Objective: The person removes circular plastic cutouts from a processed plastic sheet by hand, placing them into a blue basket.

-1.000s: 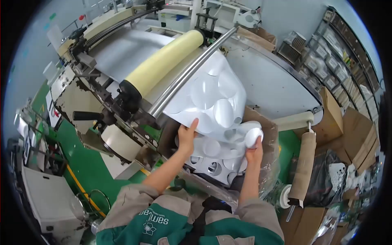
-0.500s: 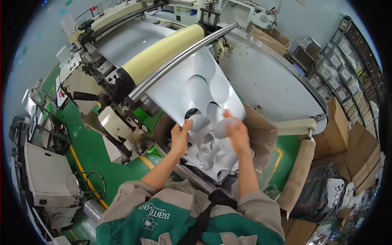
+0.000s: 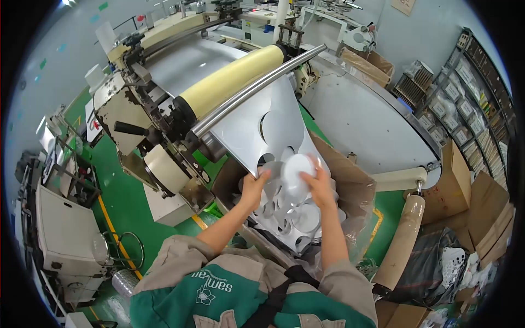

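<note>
A white, shiny sheet (image 3: 235, 133) with oval cut-outs comes down from under a steel bar towards me. My left hand (image 3: 252, 189) is at the sheet's left edge, thumb and fingers closed on a pale oval piece (image 3: 272, 174) blurred by motion. To the right, my right hand (image 3: 321, 188) pinches a white oval piece (image 3: 298, 165), also smeared by motion, in front of the sheet. Below both hands, a cardboard box (image 3: 353, 183) lined with clear plastic holds several loose white ovals (image 3: 305, 218) and perforated sheet material.
The steel bar (image 3: 260, 90) and a yellow roller (image 3: 232, 76) span the machine ahead. A black handle (image 3: 129, 128) sticks out at its left. On the right are a curved grey panel (image 3: 366, 104), a wrapped roll (image 3: 402, 240), cardboard boxes (image 3: 445, 183) and a storage rack (image 3: 465, 104).
The right hand has lifted its white oval piece slightly up and left, towards the left hand. The sheet's lower part has shifted, and the head view has moved a little.
</note>
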Tool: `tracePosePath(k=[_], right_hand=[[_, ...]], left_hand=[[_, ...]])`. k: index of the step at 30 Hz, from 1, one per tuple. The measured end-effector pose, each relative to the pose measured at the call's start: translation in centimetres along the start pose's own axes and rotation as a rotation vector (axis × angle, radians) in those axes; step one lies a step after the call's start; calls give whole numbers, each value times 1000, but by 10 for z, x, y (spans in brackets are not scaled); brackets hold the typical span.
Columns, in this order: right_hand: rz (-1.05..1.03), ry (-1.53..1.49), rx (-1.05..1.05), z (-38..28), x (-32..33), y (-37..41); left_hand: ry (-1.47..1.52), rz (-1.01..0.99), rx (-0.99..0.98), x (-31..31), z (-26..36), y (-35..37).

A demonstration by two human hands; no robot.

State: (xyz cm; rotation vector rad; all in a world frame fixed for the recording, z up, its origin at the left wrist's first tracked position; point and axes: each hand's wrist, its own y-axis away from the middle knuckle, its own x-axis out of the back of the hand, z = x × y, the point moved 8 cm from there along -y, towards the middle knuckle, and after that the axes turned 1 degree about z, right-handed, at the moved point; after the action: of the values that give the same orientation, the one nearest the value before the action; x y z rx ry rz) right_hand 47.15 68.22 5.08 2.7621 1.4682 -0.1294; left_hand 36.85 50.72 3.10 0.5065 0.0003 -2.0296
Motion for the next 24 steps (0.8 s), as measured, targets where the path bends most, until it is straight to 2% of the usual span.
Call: tracePosePath(k=[1,2,4,6,8,10,12,14,16,17,18,19,21,22,23,24], right_hand=[[-228,10,-50,5,-38,-14],[-287,-34,-178,8,-57,-16],[-85,-231,-203,39,-32,-26],[72,-663,-243,60,14,-13],[329,-1047,-246,91,62,-8],[228,-887,-84,34,41,-16],[145,-397,64,-31,-16,-27],[-30,-255,168,-50,-72,-47],[-189,-191,126,-48,-107,-55],[-207,-144,70,-34,-103,-58],[-228,-95,17,-17,-94,-60],[-71,-138,84,-10,-71,-59],[132,-366,4,26,-15,-51],[349,-429,-98,75,34,-50],[416,-700,-154,91,57,-45],[568,-728,-41,79,68,-38]], left_hand=[[42,-73,23,-5,0,4],[87,-144,44,-8,0,6],[101,-181,152,0,2,-3],[171,-19,13,21,25,-19],[254,110,-99,45,56,-38],[150,124,-235,60,60,-66],[184,119,-260,57,62,-63],[85,95,-195,46,57,-45],[-13,-5,-83,34,42,-27],[-158,-105,56,32,25,-28],[-59,-131,55,29,29,-26],[42,-155,52,25,37,-22],[184,-144,51,30,55,-27],[296,-111,66,37,54,-41],[251,-49,17,46,62,-51],[202,10,-35,54,71,-61]])
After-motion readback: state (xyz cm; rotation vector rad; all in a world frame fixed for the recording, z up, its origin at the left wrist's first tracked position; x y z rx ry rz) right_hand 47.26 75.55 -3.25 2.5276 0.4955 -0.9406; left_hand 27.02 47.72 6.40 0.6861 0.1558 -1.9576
